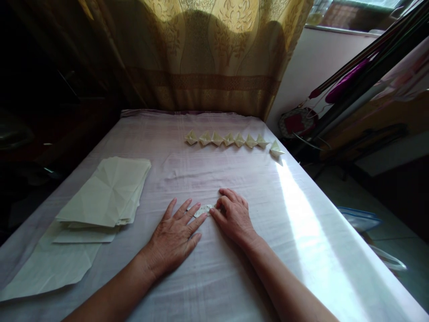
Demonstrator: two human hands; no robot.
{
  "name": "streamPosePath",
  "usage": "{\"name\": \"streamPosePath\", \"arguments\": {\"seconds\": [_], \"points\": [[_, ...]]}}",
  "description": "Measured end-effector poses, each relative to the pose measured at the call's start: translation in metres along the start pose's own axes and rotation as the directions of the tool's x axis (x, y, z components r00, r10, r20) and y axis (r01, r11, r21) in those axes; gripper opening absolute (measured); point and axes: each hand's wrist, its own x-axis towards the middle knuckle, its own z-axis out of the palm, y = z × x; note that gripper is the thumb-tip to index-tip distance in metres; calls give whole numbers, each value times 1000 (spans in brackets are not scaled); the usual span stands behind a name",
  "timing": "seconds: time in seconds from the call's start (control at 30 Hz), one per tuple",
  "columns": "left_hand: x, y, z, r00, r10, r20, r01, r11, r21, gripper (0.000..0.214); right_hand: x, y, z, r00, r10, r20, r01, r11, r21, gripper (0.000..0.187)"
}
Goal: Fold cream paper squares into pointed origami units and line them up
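Note:
A small folded piece of white paper (pixel 203 210) with faint dark marks lies flat on the cloth between my hands. My left hand (pixel 176 235) rests palm down with its fingers spread, some fingertips on the paper's left part. At the paper's right end, my right hand (pixel 234 214) pinches it between thumb and bent forefinger; the fingers partly cover that end. Farther back stands a row of several small folded paper boats (pixel 229 139), pale yellow-green with pointed tops. One paper boat (pixel 276 149) sits a little apart at the right.
A stack of creased paper sheets (pixel 107 192) lies at the left, with a loose sheet (pixel 56 264) under it reaching toward the near edge. The table has a pale cloth (pixel 174 174). Behind it hangs a gold curtain (pixel 201 58). Bags (pixel 298 123) hang beyond the right edge.

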Motion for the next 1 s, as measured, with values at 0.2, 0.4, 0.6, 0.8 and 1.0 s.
{"name": "streamPosePath", "arguments": {"seconds": [0.2, 0.4, 0.6, 0.8, 1.0], "points": [[3, 2, 0, 998, 57, -38, -55, 997, 48, 47, -2, -4, 1, 1000, 8, -12, -8, 1000, -19, 16], [-4, -7, 1, 997, 63, -42, -61, 997, 44, 41, 0, 8, -6, 998, -33, 47, 31, 999, 40, 3], [-8, -9, 1, 999, 43, -22, -42, 998, 40, 44, 2, -8, -1, 999, 43, -29, -43, 999, 17, 11], [-8, -7, 2, 1000, 27, -12, -27, 999, 31, 44, 7, -23, 9, 982, 148, -118, -152, 988, -26, 24], [-7, -8, 0, 1000, 13, 12, -14, 1000, 13, 42, 5, -9, 6, 987, 131, -90, -129, 991, 24, 9]]}}
